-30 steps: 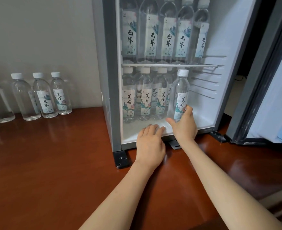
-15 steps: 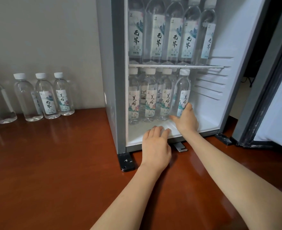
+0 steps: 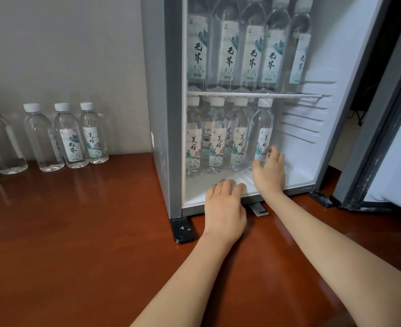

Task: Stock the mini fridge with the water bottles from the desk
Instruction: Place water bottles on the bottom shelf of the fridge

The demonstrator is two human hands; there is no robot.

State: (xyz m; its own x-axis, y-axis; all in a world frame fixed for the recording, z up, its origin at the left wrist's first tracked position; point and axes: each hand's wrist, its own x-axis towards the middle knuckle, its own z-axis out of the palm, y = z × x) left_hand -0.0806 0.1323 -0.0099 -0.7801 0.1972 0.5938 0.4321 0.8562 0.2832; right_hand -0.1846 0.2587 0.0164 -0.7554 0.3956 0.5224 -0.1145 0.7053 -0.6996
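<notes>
The mini fridge (image 3: 161, 114) stands open on the wooden desk (image 3: 76, 244). Several tall water bottles (image 3: 251, 50) fill its upper shelf, and a row of small bottles (image 3: 216, 142) stands on its floor. At the right end of that row stands one more small bottle (image 3: 263, 128). My right hand (image 3: 269, 173) holds its base, thumb on the left and fingers curled round the right. My left hand (image 3: 225, 204) rests flat on the front lip of the fridge floor, holding nothing. Several more bottles (image 3: 69, 138) stand on the desk by the wall at the left.
The fridge door (image 3: 383, 138) hangs open at the right. The wire shelf (image 3: 289, 95) sits close above the small bottles' caps. Black fridge feet (image 3: 183, 230) stick out at the front. The lower compartment has bare floor to the right of my right hand.
My right hand has pushed the small bottle further back into the lower compartment, level with the row. My left hand has stayed on the fridge lip.
</notes>
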